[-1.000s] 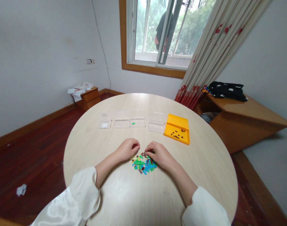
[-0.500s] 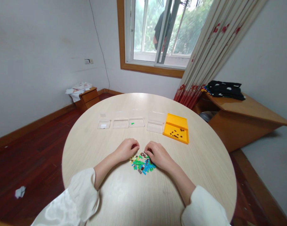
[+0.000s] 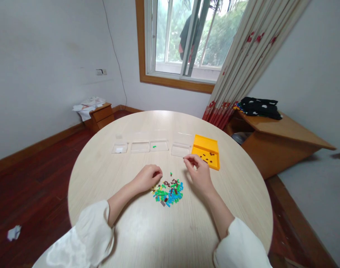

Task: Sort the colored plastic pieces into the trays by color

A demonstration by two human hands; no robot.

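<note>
A pile of small building bricks (image 3: 170, 193), mostly green and blue with some brown and yellow, lies on the round table. At the pile's upper left rests my left hand (image 3: 147, 178), its fingers curled together; whatever they may hold is hidden. My right hand (image 3: 199, 173) is raised above the table, between the pile and the yellow case (image 3: 217, 160). Its thumb and forefinger pinch a tiny dark brown brick (image 3: 183, 158). Several brown bricks (image 3: 211, 161) lie in the yellow case. A small green brick (image 3: 171, 174) sits just above the pile.
Open clear plastic boxes (image 3: 140, 147) stand in a row left of the yellow case. One clear box (image 3: 162, 146) has a green piece inside; the leftmost box (image 3: 119, 149) shows a white label. The table's rounded far edge (image 3: 164, 111) lies beyond them.
My right hand has moved from the pile up and right toward the yellow case, with a small brown brick pinched. A green brick now shows above the pile. My left hand has stayed beside the pile.
</note>
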